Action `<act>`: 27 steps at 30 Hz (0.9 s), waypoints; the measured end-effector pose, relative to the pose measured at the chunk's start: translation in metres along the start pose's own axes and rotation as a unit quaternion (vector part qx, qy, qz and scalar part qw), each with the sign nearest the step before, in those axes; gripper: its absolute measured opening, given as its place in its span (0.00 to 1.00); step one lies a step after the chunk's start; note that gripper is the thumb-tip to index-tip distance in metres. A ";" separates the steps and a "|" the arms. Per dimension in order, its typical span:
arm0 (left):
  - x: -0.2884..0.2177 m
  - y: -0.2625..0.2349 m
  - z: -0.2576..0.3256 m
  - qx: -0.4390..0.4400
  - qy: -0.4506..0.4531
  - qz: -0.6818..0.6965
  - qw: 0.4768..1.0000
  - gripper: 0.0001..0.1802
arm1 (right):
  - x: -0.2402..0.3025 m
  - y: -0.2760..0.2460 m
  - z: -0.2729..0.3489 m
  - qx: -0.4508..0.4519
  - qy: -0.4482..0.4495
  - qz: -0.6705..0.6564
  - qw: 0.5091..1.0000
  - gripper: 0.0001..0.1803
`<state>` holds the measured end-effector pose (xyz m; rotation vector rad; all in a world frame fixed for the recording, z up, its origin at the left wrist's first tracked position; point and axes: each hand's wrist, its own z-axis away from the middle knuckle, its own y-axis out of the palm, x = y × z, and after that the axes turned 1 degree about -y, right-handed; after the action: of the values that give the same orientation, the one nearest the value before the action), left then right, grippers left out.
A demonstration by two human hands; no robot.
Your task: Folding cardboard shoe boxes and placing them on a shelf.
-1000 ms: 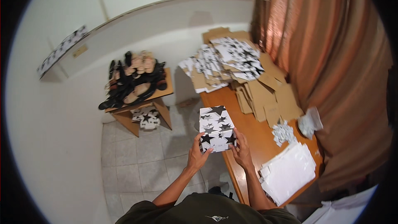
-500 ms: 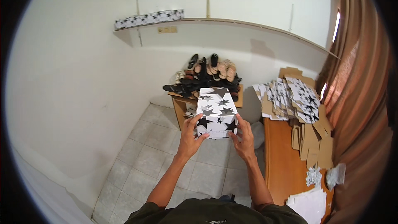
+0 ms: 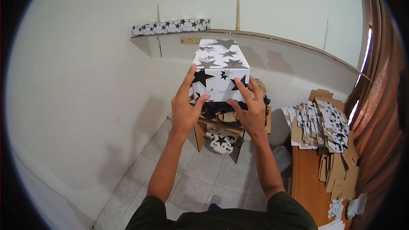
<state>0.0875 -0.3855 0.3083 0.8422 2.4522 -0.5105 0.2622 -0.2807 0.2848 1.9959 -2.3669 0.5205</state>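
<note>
A closed white cardboard box (image 3: 220, 73) printed with black and grey stars is held up in front of me, over the low shoe stand. My left hand (image 3: 186, 99) grips its left side, thumb on the lower front edge. On the right side, my right hand (image 3: 250, 105) holds it with thumb and forefinger against the front face. Both hands are closed around the box. Beyond it, a row of similar star-patterned boxes (image 3: 172, 26) stands at the left end of the wall shelf (image 3: 272, 39).
Behind the held box, a small wooden stand (image 3: 199, 136) carries shoes, mostly hidden now, with star-patterned cardboard (image 3: 221, 142) below. At right, a wooden table (image 3: 304, 174) bears stacked flat star-patterned cardboard (image 3: 319, 121) and brown pieces. A brown curtain (image 3: 379, 115) hangs beside it.
Both hands have raised the box upward and outward, towards the wall shelf. My view has shifted left, and the box now covers most of the shoes.
</note>
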 end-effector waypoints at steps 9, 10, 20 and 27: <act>0.078 0.035 -0.157 -0.027 0.036 -0.021 0.999 0.49 | -0.118 0.095 -0.127 -0.074 -0.089 0.007 0.993 0.39; 0.091 0.038 -0.172 -0.025 0.038 -0.018 0.999 0.49 | -0.129 0.107 -0.136 -0.073 -0.081 0.011 0.994 0.39; 0.204 0.049 -0.299 0.000 0.092 0.003 0.996 0.50 | -0.209 0.205 -0.220 -0.083 -0.089 0.036 0.992 0.39; 0.288 0.051 -0.377 0.018 0.076 0.018 0.997 0.50 | -0.249 0.281 -0.262 -0.094 -0.089 0.096 0.987 0.39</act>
<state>-0.2016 -0.0302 0.4428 0.9710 2.5663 -0.4955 -0.0143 0.0623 0.4102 1.8151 -2.6160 0.1168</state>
